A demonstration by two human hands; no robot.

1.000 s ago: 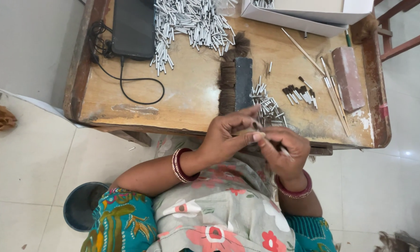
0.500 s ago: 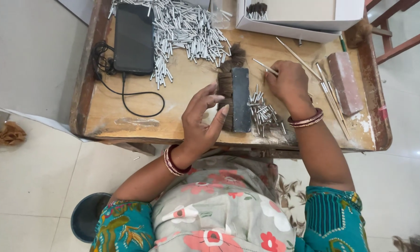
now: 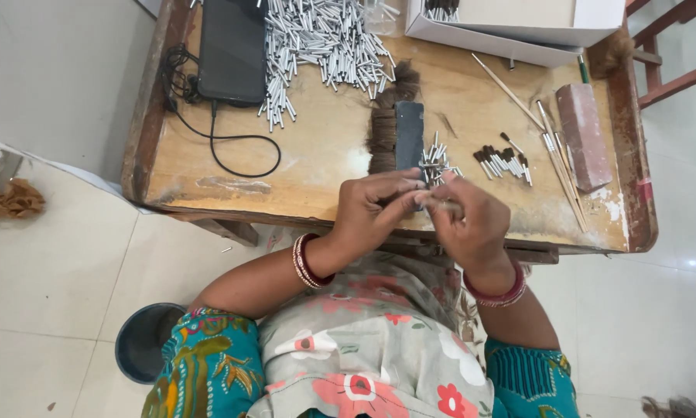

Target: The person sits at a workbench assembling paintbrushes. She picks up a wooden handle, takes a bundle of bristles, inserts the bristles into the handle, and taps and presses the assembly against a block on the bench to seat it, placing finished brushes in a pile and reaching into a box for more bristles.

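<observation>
My left hand (image 3: 375, 213) and my right hand (image 3: 468, 220) meet at the near edge of the wooden table (image 3: 317, 166). Together they pinch a small tuft of brown hair and what looks like a thin metal tube (image 3: 441, 203) between the fingertips. Just beyond them lies a bundle of brown hair (image 3: 383, 131) under a dark flat bar (image 3: 410, 131), with a small cluster of metal tubes (image 3: 437, 159) beside it. A row of tubes with dark tips (image 3: 502, 161) lies to the right.
A big heap of silver tubes (image 3: 324, 39) covers the far middle, next to a black device (image 3: 232, 46) with a cable (image 3: 224, 143). A white box (image 3: 518, 27), thin sticks (image 3: 553, 151) and a pink block (image 3: 584, 135) are at right. A dark bucket (image 3: 143, 352) stands on the floor.
My right hand came back from the tube cluster toward my body. My left hand left the hair bundle and joined it at the table's near edge.
</observation>
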